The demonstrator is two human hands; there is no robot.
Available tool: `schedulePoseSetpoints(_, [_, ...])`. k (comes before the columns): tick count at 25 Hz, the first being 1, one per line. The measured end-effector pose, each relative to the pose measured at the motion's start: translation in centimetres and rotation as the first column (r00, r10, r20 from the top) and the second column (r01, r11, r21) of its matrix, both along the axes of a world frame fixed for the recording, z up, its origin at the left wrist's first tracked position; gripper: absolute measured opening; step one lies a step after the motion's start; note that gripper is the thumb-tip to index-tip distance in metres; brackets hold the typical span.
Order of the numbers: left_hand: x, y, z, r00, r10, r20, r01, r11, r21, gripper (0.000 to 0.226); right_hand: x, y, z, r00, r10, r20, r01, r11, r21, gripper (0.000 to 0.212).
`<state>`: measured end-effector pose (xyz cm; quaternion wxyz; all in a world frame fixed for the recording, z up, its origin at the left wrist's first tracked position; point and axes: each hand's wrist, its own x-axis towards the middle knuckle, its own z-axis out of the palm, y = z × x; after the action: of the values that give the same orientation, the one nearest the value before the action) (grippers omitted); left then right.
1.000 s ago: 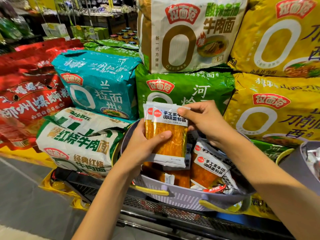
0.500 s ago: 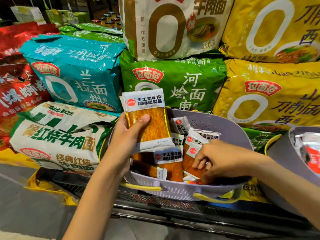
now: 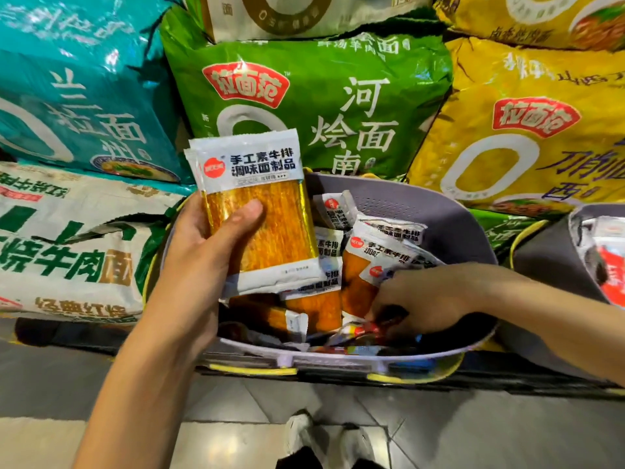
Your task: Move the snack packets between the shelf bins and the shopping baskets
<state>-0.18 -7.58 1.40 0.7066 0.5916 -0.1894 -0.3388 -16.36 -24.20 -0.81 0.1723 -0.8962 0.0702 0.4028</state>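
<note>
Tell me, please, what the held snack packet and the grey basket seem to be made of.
Snack packet: likely glossy plastic film, clear over the orange strip, with crimped white ends. Basket: seemingly matte moulded plastic, its wall perforated with small holes.

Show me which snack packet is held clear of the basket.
The packet gripped by the left hand, upright above the left side of the grey basket; the rest lie jumbled inside, where the right hand digs.
</note>
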Motion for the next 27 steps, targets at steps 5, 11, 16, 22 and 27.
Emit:
schedulePoseSetpoints(5, [0.1,-0.3,-0.1,1.0,0.018,-0.007,-0.018,1.0,-0.001,0.047,0.2,-0.5,-0.6,0.991,-0.05,0.123,0.047,0.999,0.021,0.024])
schedulePoseSetpoints(11, [0.1,-0.4,-0.1,0.999,0.036,-0.008,-0.037,0.999,-0.036,0.041,0.0,-0.3,0.5,0.948,-0.149,0.283,0.158,0.987,-0.009,0.027])
schedulePoseSetpoints(16, [0.0,-0.4,-0.1,0.997,0.063,-0.05,-0.067,0.993,-0.096,0.036,0.5,-0.9,3.6,0.768,-0.441,0.465,0.379,0.898,0.226,0.026])
schedulePoseSetpoints(22, [0.9,0.3,0.4,0.972,0.217,-0.085,-0.229,0.956,-0.182,0.032,3.8,-0.1,5.5,0.462,-0.858,0.225,0.539,0.473,0.697,0.012])
schedulePoseSetpoints(27, [1.4,0.5,0.6,0.961,0.264,-0.076,-0.275,0.935,-0.224,0.023,8.5,1.4,2.6,0.618,-0.553,0.558,0.43,0.833,0.348,0.022])
